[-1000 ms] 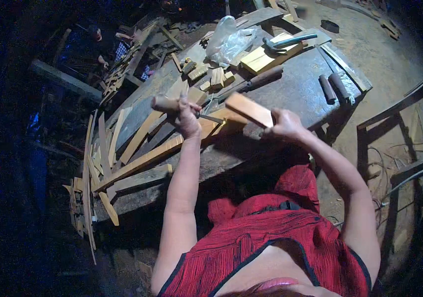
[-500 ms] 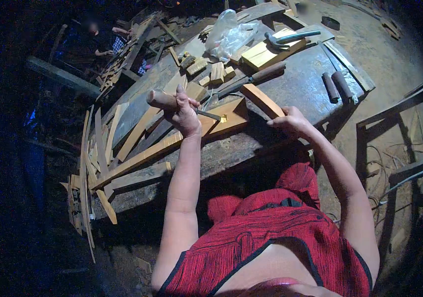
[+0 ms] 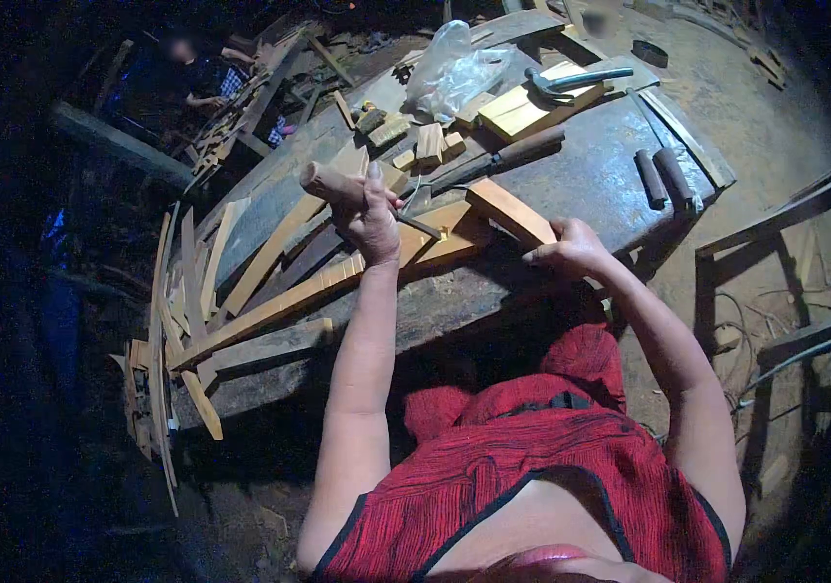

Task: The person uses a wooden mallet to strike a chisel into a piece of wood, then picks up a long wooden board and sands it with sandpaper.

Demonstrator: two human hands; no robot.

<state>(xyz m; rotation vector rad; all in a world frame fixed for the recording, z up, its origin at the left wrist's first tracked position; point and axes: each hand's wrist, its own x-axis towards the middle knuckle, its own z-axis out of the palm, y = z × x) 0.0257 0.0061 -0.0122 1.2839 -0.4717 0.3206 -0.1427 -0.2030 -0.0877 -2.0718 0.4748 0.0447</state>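
Observation:
My left hand (image 3: pixel 374 231) is wrapped round the thick wooden handle of a chisel (image 3: pixel 333 185). The chisel's metal blade slants down to the right, its tip at a small notch in a long wooden strip (image 3: pixel 309 290) lying along the bench's near side. In my right hand (image 3: pixel 579 249) is one end of a rectangular wooden block (image 3: pixel 508 209). The block's free end points up and left, over the right end of the strip and close to the chisel tip.
The workbench (image 3: pixel 600 146) carries a claw hammer (image 3: pixel 571 82) on a pale wood block, a clear plastic bag (image 3: pixel 452 73), wood offcuts (image 3: pixel 429 144) and two dark cylindrical pieces (image 3: pixel 663 177). Loose strips (image 3: pixel 192 262) lie at the left. Another person (image 3: pixel 207 83) sits in the background.
The wooden block in my right hand has moved left and slightly down, nearer the chisel. My left hand and the chisel have shifted slightly right.

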